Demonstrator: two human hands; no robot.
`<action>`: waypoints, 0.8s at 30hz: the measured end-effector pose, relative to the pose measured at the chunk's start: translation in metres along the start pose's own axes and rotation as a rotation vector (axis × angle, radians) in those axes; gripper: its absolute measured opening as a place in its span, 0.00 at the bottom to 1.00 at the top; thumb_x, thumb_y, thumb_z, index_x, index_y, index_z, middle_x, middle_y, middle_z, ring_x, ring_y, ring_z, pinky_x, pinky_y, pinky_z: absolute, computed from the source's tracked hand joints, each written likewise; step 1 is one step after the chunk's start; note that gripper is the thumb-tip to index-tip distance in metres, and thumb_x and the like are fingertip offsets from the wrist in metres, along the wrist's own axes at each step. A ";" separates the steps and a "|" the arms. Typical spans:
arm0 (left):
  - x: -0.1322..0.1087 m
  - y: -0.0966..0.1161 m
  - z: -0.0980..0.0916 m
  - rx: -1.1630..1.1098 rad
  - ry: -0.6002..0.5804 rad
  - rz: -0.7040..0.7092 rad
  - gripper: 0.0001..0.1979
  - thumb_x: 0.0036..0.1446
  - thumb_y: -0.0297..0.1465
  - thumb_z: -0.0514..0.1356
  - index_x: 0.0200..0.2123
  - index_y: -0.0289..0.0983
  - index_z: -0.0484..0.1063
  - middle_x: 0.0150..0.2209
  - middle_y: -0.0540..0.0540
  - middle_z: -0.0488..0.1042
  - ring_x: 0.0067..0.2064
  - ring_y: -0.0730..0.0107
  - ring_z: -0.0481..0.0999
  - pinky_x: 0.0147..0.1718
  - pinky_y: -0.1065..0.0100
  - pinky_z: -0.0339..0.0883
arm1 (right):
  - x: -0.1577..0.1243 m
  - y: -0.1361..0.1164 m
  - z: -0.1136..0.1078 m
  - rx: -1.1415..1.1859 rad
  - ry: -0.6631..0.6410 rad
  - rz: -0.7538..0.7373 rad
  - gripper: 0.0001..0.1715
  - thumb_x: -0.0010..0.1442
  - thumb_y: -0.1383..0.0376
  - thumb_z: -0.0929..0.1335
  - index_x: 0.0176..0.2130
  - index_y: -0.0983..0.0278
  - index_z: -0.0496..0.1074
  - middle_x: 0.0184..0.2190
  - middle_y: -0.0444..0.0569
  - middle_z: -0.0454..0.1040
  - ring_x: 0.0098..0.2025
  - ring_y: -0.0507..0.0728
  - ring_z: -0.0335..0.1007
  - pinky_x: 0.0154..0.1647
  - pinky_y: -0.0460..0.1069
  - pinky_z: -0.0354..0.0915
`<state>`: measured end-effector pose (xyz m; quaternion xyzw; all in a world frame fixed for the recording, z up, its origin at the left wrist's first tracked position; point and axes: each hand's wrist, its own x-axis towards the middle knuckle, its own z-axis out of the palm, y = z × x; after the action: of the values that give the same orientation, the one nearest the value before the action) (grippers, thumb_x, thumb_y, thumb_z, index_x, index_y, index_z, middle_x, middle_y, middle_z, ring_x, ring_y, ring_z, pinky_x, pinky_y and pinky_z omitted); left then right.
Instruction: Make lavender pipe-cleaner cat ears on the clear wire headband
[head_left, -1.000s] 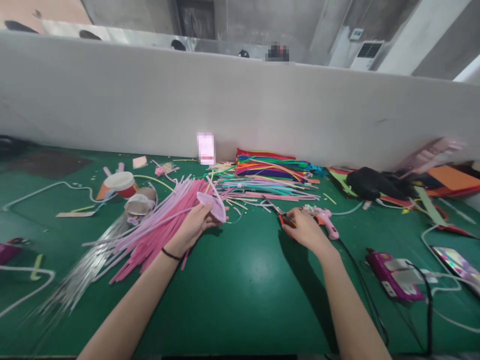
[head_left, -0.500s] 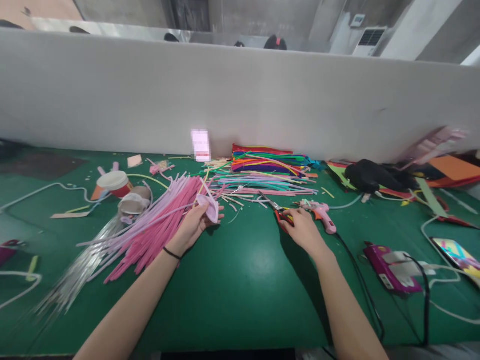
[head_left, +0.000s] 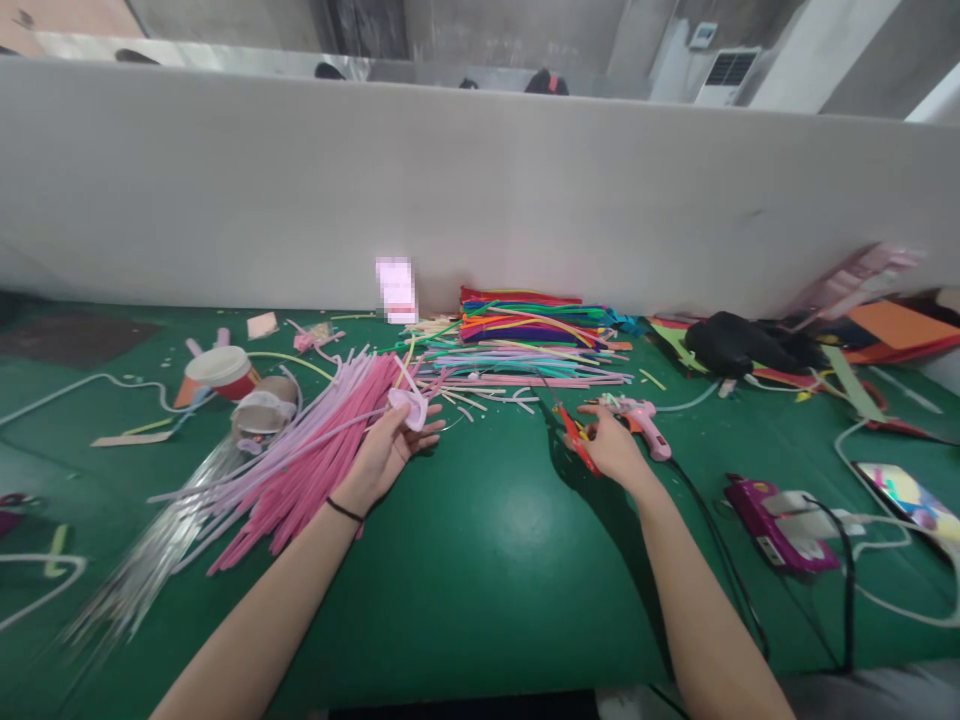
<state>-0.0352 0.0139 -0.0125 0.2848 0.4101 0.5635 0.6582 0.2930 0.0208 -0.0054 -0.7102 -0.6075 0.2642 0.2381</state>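
Note:
My left hand (head_left: 390,445) pinches a pale lilac piece bent from pipe cleaner (head_left: 410,408) between thumb and finger, its other fingers stretched out. A bundle of pink and lilac pipe cleaners (head_left: 322,450) lies beside and under that hand. In my right hand (head_left: 615,445) is a pair of red-handled pliers (head_left: 576,440), raised off the table with the thin tip pointing away to the left. Just beyond the right hand lies a pink glue gun (head_left: 651,428).
Multicoloured pipe cleaners (head_left: 536,325) are stacked against the white partition (head_left: 480,200). At left are a paper cup (head_left: 229,375), a roll of tape (head_left: 262,412) and silvery wires (head_left: 150,540). A purple power strip (head_left: 772,525) with cables and a phone (head_left: 911,505) lie right.
The pliers have come up off the table and turned in my right hand. In my left hand the lilac piece has tilted to show more of its face. The view shifts slightly.

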 end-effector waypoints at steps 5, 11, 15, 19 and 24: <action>0.000 -0.002 0.000 0.020 -0.023 0.007 0.14 0.58 0.29 0.57 0.47 0.31 0.69 0.46 0.34 0.77 0.38 0.58 0.81 0.32 0.64 0.76 | 0.000 -0.006 0.006 0.558 -0.002 -0.063 0.35 0.48 0.45 0.71 0.48 0.63 0.63 0.30 0.47 0.73 0.31 0.58 0.74 0.35 0.54 0.71; -0.004 0.000 0.003 -0.007 -0.053 0.013 0.16 0.57 0.30 0.58 0.49 0.33 0.68 0.47 0.35 0.76 0.41 0.55 0.80 0.32 0.64 0.76 | -0.009 -0.021 0.020 0.606 -0.120 -0.273 0.34 0.49 0.45 0.71 0.46 0.62 0.62 0.34 0.49 0.73 0.40 0.59 0.74 0.45 0.56 0.69; -0.004 -0.003 0.002 0.060 -0.047 0.070 0.13 0.55 0.30 0.61 0.44 0.34 0.71 0.46 0.37 0.77 0.38 0.60 0.80 0.28 0.69 0.75 | -0.022 -0.034 0.042 0.665 -0.262 -0.362 0.33 0.47 0.53 0.74 0.48 0.59 0.60 0.36 0.47 0.72 0.42 0.57 0.73 0.46 0.54 0.68; -0.002 -0.006 0.000 0.078 -0.019 0.105 0.10 0.54 0.32 0.63 0.38 0.35 0.72 0.40 0.42 0.79 0.36 0.64 0.80 0.29 0.70 0.75 | -0.038 -0.046 0.054 0.614 -0.381 -0.402 0.34 0.50 0.57 0.72 0.52 0.57 0.58 0.44 0.49 0.68 0.46 0.57 0.69 0.44 0.53 0.68; -0.001 -0.007 -0.001 0.103 -0.033 0.100 0.12 0.51 0.35 0.65 0.37 0.36 0.72 0.35 0.46 0.78 0.32 0.67 0.79 0.29 0.71 0.74 | -0.049 -0.053 0.049 0.363 -0.323 -0.460 0.40 0.50 0.59 0.73 0.57 0.58 0.54 0.47 0.49 0.65 0.47 0.57 0.66 0.51 0.56 0.64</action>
<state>-0.0327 0.0118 -0.0187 0.3475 0.4129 0.5691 0.6204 0.2159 -0.0186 -0.0029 -0.4494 -0.7249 0.4165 0.3148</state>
